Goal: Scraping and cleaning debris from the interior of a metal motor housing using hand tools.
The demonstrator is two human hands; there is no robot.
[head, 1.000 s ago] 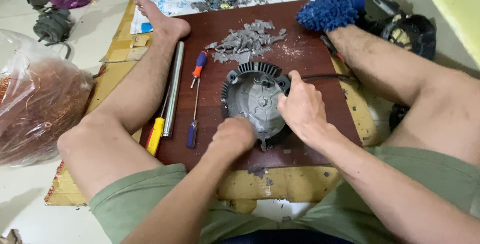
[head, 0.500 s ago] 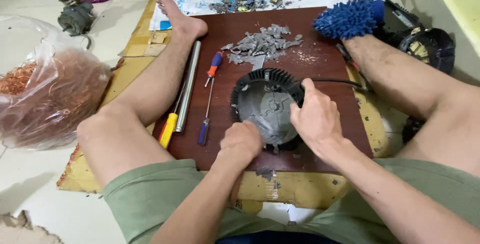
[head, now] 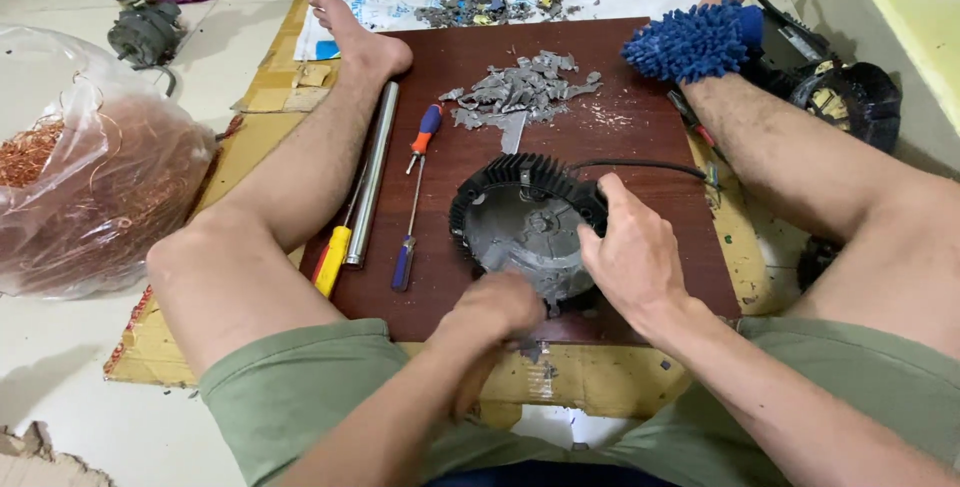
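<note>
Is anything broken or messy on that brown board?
Yes. A heap of jagged grey metal scraps lies loose at the far end of the brown board, looking like broken-off bits. The left hand and right hand rest on the round finned metal housing, which looks grimy and stripped.

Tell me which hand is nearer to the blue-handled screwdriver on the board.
Left. The left hand sits at the near edge of the round finned motor housing, just right of the blue-handled screwdriver. The right hand grips the housing's far right side.
</note>
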